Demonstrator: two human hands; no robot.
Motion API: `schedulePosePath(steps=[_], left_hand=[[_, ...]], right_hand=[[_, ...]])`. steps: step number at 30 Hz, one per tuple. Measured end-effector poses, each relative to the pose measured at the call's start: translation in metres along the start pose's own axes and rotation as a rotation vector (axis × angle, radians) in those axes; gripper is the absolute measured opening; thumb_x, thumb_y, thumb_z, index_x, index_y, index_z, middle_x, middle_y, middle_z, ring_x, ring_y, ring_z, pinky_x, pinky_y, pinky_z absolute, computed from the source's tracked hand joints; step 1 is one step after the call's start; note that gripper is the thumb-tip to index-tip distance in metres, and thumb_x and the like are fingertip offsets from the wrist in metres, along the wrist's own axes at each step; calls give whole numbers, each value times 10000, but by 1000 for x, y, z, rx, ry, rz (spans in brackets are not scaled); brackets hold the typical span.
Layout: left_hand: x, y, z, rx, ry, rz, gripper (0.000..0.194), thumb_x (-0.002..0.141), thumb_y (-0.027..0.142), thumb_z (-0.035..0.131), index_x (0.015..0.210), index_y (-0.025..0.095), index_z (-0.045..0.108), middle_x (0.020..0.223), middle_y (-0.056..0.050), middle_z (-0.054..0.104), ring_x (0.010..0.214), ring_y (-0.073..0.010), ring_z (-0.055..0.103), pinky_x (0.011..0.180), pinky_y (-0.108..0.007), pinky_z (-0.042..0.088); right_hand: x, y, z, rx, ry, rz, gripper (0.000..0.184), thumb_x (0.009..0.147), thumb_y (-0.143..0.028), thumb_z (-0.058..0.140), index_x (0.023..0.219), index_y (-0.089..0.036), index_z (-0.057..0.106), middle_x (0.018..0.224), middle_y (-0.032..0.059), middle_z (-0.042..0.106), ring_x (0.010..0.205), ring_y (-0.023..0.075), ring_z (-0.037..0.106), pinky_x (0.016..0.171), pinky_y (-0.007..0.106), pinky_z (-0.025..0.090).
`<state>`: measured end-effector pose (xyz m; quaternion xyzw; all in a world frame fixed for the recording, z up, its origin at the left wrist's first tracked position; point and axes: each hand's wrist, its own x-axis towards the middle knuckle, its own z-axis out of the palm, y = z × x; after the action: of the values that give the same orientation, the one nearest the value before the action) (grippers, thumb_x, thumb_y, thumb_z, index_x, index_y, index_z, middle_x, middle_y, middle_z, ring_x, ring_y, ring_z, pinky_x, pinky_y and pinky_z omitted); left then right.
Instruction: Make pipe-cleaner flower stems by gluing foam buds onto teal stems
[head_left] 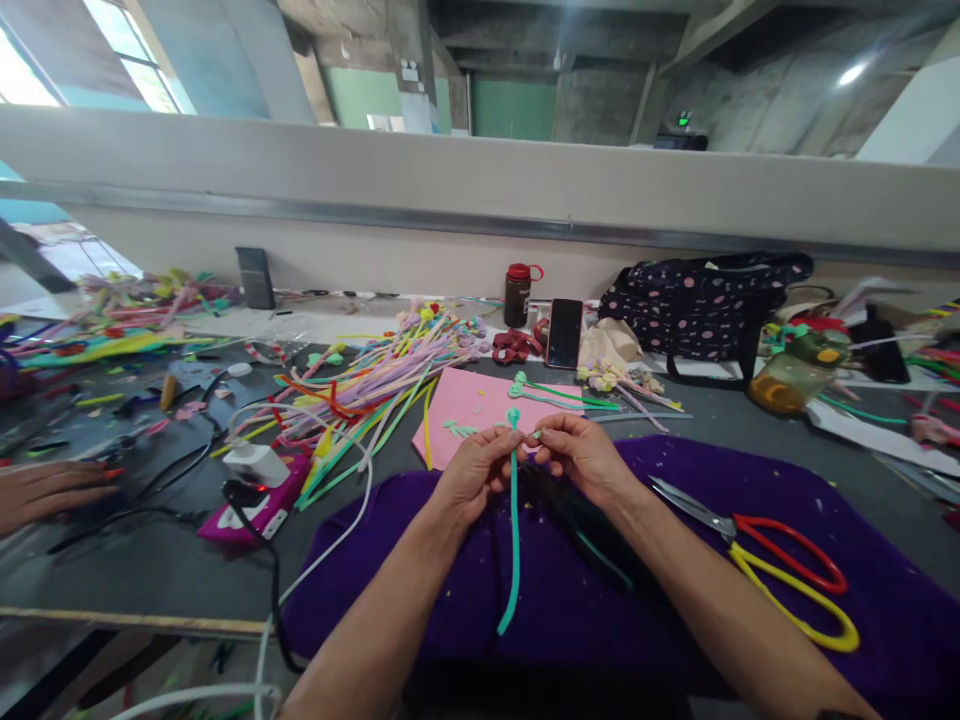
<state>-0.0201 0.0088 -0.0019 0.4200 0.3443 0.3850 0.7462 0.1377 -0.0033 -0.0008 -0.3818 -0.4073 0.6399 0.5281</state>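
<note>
**Near the middle of the tabletop's (112, 580) near edge, a slip looked the likeliest trouble**

The left hand (476, 470) pinched a green stem (515, 540) just under its knotted top, the stem's lower end hanging free over purple cloth (705, 465). The right hand (585, 455), fingertips drawn together close by, seemed to grip a tiny pale-green piece (536, 435), mostly hidden. So small a piece could have dropped into the cloth's folds; too light a pinch could have let the stem twist. The scissors (726, 527) lay toward the near right corner, blade tip just beside the right forearm, so an outward swing risked a scratch. Loose green bits (457, 428) on the pink sheet (480, 385) could have been brushed away.
</note>
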Motion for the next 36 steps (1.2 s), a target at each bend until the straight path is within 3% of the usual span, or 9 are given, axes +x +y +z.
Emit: schedulePosePath(steps=[6, 17, 23, 29, 36], left_hand=[[4, -9, -1, 38, -3, 2, 257, 695, 372, 631, 652, 125, 574, 447, 47, 481, 325, -14, 341, 313, -139, 197], [2, -7, 6, 94, 21, 31, 274, 705, 368, 621, 605, 124, 548, 454, 49, 464, 331, -10, 308, 310, -134, 189], [1, -6, 7, 127, 41, 52, 286, 683, 376, 637, 589, 127, 530, 452, 51, 474, 321, -8, 303, 308, -138, 182], [-2, -5, 7, 174, 19, 62, 283, 675, 376, 647, 610, 137, 509, 496, 47, 512, 326, -10, 327, 312, -144, 187], [-5, -3, 6, 174, -9, 61, 277, 679, 373, 650, 637, 145, 500, 517, 46, 517, 334, -11, 321, 322, -149, 186]], right_hand=[[0, 7, 1, -74, 47, -21, 242, 589, -307, 734, 727, -143, 621, 520, -35, 582, 389, 49, 472, 341, 146, 283], [-5, 6, 5, -211, 88, -75, 211, 636, -336, 680, 694, -151, 595, 498, -38, 538, 407, 65, 447, 358, 169, 276], [-2, 5, -5, -106, -69, 46, 208, 663, -328, 667, 724, -145, 590, 537, -23, 579, 394, 48, 431, 359, 155, 263], [3, 6, -11, -23, -194, 137, 244, 637, -346, 685, 676, -135, 569, 452, -35, 526, 340, 44, 382, 338, 162, 215], [1, 3, -12, 13, -259, 153, 222, 632, -316, 688, 667, -124, 583, 508, -24, 540, 346, 36, 388, 333, 161, 215]])
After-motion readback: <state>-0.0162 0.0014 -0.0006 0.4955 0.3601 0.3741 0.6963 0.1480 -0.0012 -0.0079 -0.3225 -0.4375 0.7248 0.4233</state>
